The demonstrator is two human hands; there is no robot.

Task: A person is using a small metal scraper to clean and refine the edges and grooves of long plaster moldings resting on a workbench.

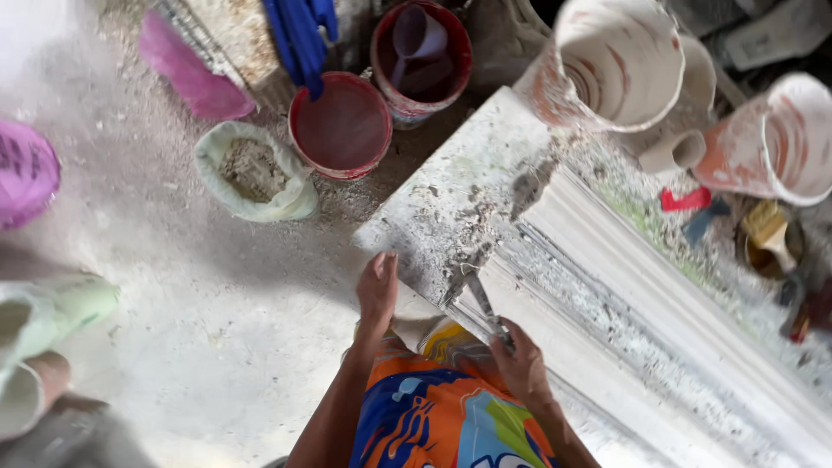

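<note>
The person's right hand (523, 364) is curled around a thin metal scraper (482, 299), its grey blade lying flat against the ridged white plaster moulding (641, 286) at the near end of the workbench (451, 195). The moulding is a long, stepped strip, smooth on its upper faces and gritty with crumbs along its grooves, and it runs along the bench towards the right edge. The left hand (378, 290) rests with fingers together and fairly straight, pressed against the bench's near edge, just beside the scraper's tip. The bench top is rough, crusted with dried plaster flakes.

At the far edge of the bench stand two plaster-smeared white buckets (620, 61), streaked with red, with a small white cup (672, 152) between them. A yellow-bristled brush (767, 227) lies near the right-hand bucket.

Down on the dusty concrete floor (173, 286), off the bench's far left corner, sit two red round buckets (341, 126) and an open sack of grey powder (253, 171), soft-sided and slumped. The person wears bright orange and blue patterned cloth (442, 416).
</note>
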